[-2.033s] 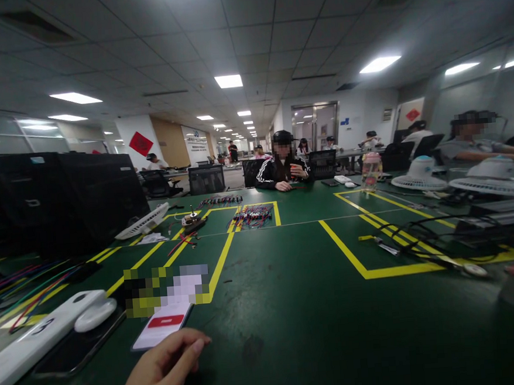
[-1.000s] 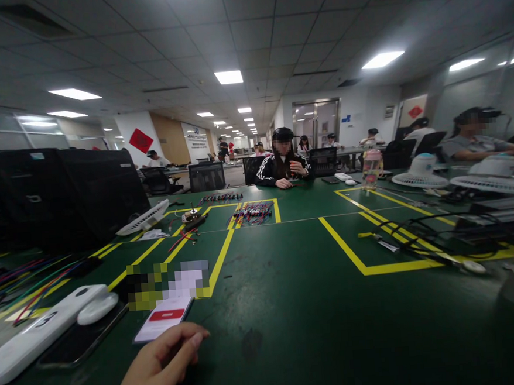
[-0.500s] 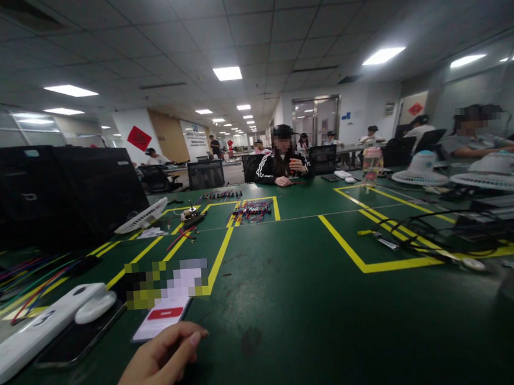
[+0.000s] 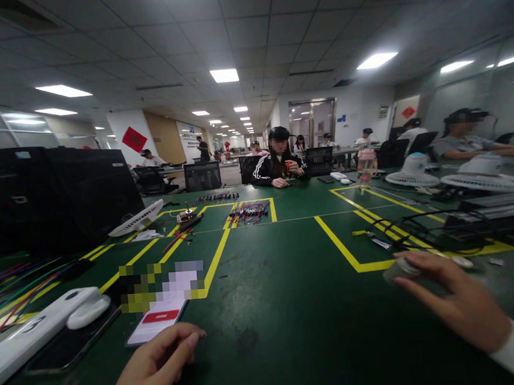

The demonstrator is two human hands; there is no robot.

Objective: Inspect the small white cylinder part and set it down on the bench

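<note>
My left hand (image 4: 157, 366) rests on the green table (image 4: 291, 307) at the bottom left. Its fingers are loosely bent and hold nothing. Its fingertips lie just below a phone (image 4: 158, 322) whose lit screen shows a red bar. My right hand (image 4: 458, 301), in a white sleeve, reaches in from the right. Its fingertips pinch a small clear round container (image 4: 401, 269) just above the table, by the corner of a yellow tape line (image 4: 354, 262).
A white device (image 4: 38, 334) and a dark phone lie at the left, with coloured wires behind them. Black cables (image 4: 418, 231), white fans (image 4: 414, 172) and a bottle stand on the right. A person in a black jacket (image 4: 279, 167) sits across the table, with others behind. Black monitors stand at the left.
My right hand has come in from the right edge, carrying the clear container leftward to the yellow line. My left hand has stayed by the phone.
</note>
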